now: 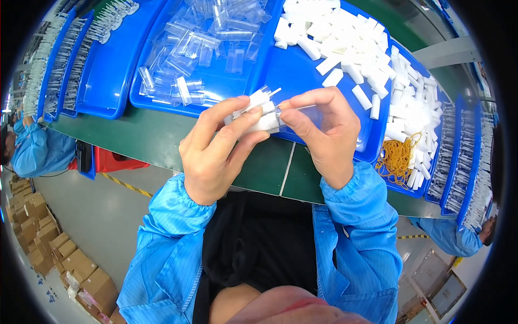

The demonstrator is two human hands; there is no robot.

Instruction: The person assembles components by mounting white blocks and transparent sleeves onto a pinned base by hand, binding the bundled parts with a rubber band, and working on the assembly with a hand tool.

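Observation:
Over the near edge of the bench, my left hand [210, 148] is closed around a small bunch of white cylinders [265, 123]. A thin white stem sticks out at the top of the bunch. Thumb and forefinger of my right hand [332, 127] pinch a clear plastic piece [308, 112] right beside the cylinders. Its thin edge shows as a line running right from the fingertips. How far the plastic reaches round the cylinders is hidden by my fingers.
Ahead, a blue tray [162, 105] holds clear plastic sleeves [194, 43]. Another blue tray [294, 75] carries loose white cylinders [350, 48]. Yellow rubber bands [398, 161] lie at right. Trays of thin stemmed parts [456, 146] flank both sides. Co-workers in blue [46, 148] sit at either side.

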